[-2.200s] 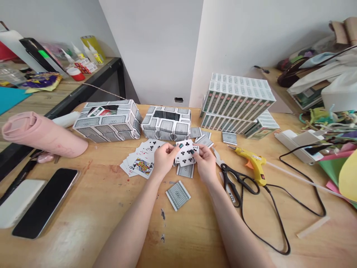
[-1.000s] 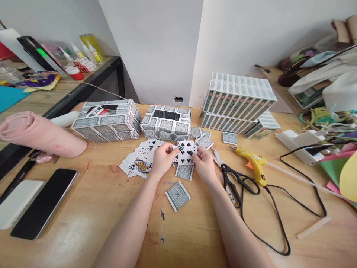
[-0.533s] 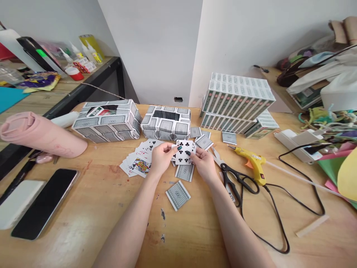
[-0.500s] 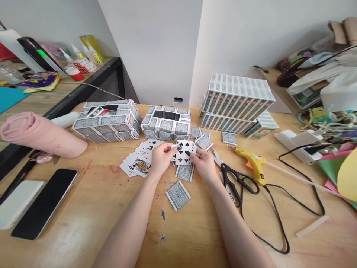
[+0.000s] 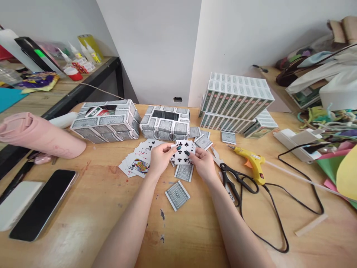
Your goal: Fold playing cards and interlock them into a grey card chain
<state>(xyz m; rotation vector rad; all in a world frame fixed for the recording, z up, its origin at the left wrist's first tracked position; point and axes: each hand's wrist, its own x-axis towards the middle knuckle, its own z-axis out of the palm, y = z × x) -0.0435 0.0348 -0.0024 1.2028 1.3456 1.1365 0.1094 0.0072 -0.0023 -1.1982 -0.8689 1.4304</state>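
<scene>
Between my two hands is a pair of playing cards: a six of clubs point(image 5: 183, 158) faces me, laid crosswise over a seven whose edges stick out at both sides. My left hand point(image 5: 160, 158) pinches the left side, its thumb on the six. On the right side, my right hand point(image 5: 205, 163) grips the same cards with its thumb on the face. Fingers behind the cards are hidden. Face-up cards point(image 5: 136, 162) lie spread by my left hand. Just below the held cards lies a patterned card square point(image 5: 184, 173), and nearer me is another patterned square point(image 5: 177, 195).
Two card-covered boxes point(image 5: 106, 123) point(image 5: 165, 124) stand at the back. Stacked card packs point(image 5: 237, 100) rise behind right. Black-handled scissors point(image 5: 234, 178) and a yellow glue gun point(image 5: 252, 162) with its cord lie right. Left are a phone point(image 5: 43, 204) and a pink roll point(image 5: 41, 136).
Both hands keep hold of the crossed cards in nearly the same pose. The whole view has shifted very slightly; nothing on the table has visibly moved.
</scene>
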